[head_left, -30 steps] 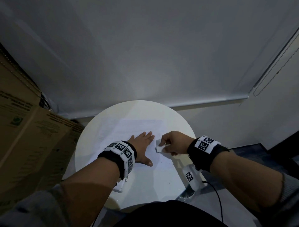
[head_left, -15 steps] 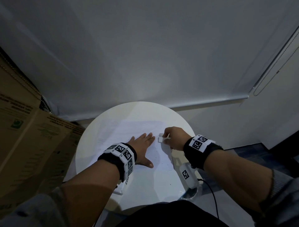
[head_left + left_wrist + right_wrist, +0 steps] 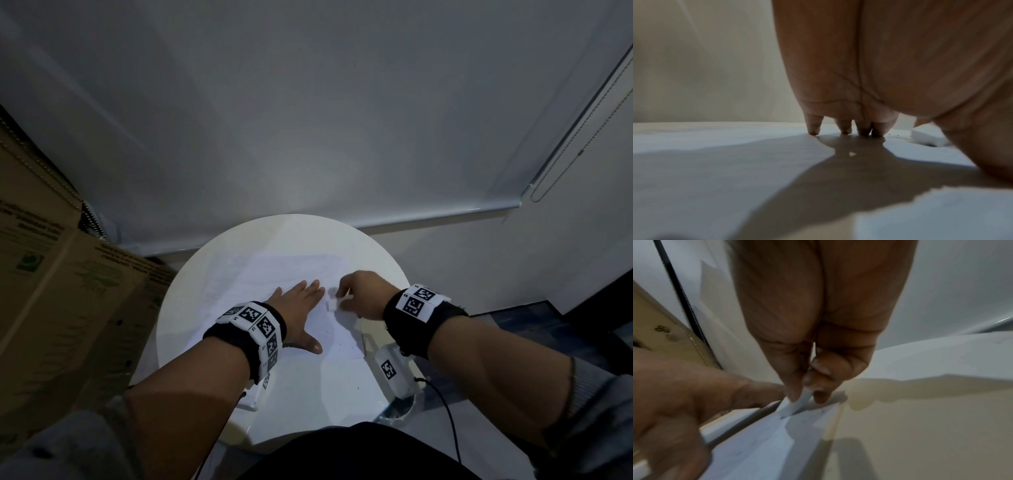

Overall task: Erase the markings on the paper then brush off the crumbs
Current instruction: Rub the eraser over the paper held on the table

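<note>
Round white tabletop (image 3: 212,342) carries everything; brown cardboard boxes (image 3: 51,291) stand off its left edge, their print too blurred to read. On the tabletop, reaching toward the right edge, lies the white sheet of paper (image 3: 260,277) with faint pencil markings; what they say I cannot make out.

My left hand (image 3: 298,308) lies flat on the sheet, fingers straight and spread, pinning it. My right hand (image 3: 363,294) has its grip clamped on the small white block eraser (image 3: 333,303), thumb and fingertips pinching it, one corner pressed to the paper just beside my left fingertips.

Change: over the last second the right hand and eraser have shifted toward the tabletop's far edge along the sheet; the left hand has not moved. I read this as a rubbing stroke in progress, so erasing is not finished.

A few dark crumbs (image 3: 893,134) lie beside the eraser; brushing not yet begun.
</note>
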Tool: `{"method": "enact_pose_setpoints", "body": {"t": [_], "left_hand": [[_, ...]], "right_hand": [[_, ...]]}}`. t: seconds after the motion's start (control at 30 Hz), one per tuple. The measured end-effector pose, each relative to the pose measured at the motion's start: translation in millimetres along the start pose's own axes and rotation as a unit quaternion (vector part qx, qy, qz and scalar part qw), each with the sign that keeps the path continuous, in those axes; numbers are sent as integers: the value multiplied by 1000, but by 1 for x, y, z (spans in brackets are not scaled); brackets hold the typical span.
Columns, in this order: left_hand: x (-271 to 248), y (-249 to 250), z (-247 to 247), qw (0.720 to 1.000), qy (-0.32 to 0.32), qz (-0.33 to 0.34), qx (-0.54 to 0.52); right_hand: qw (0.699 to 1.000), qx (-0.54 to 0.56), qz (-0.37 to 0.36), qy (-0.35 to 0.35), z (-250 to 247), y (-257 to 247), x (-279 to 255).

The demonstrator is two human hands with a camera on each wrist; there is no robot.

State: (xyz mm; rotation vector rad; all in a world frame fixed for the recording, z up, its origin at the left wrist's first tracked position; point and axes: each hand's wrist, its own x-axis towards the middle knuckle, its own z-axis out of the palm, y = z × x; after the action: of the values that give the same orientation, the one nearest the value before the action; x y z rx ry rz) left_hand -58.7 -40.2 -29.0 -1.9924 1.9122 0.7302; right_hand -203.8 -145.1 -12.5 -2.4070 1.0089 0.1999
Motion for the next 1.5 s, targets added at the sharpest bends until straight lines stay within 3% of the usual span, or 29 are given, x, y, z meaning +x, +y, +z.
{"method": "enact_pose_setpoints", "body": {"t": [0.07,0.33,0.4,0.5,0.57,0.67,0.83,0.97,1.17,1.3,1.5], "left_hand": [[-1,-1,1,1000,-2,-1,-1],[-1,-6,0,1000,-3,-8,2],[-1,-6,2,1000,1,-12,3],[-1,-5,1,1000,2,-13,1],[0,-4,0,1000,1,-15,2],[0,-4,1,1000,-2,-17,2],[0,-4,0,1000,1,-19,0],[0,-3,0,1000,-2,-22,0],[-1,-2,0,1000,-2,-23,0],[-1,-3,1,1000,-3,-26,-2],[0,-3,2,1000,1,-24,-6]], "right_hand": [[998,7,28,53,-3,4,3],[997,-10,29,74,-6,7,7],[998,-3,9,55,-4,7,3],[999,7,-31,-35,-2,5,-5],[999,-3,-27,-24,-5,3,-3],[999,-2,11,50,-9,3,1],[998,3,-36,-48,2,-6,-6],[999,-5,5,43,-7,-1,1],[999,7,-35,-35,1,-4,-3],[999,-19,0,33,-10,-2,5],[996,-15,-42,-75,-3,1,-6]]}}
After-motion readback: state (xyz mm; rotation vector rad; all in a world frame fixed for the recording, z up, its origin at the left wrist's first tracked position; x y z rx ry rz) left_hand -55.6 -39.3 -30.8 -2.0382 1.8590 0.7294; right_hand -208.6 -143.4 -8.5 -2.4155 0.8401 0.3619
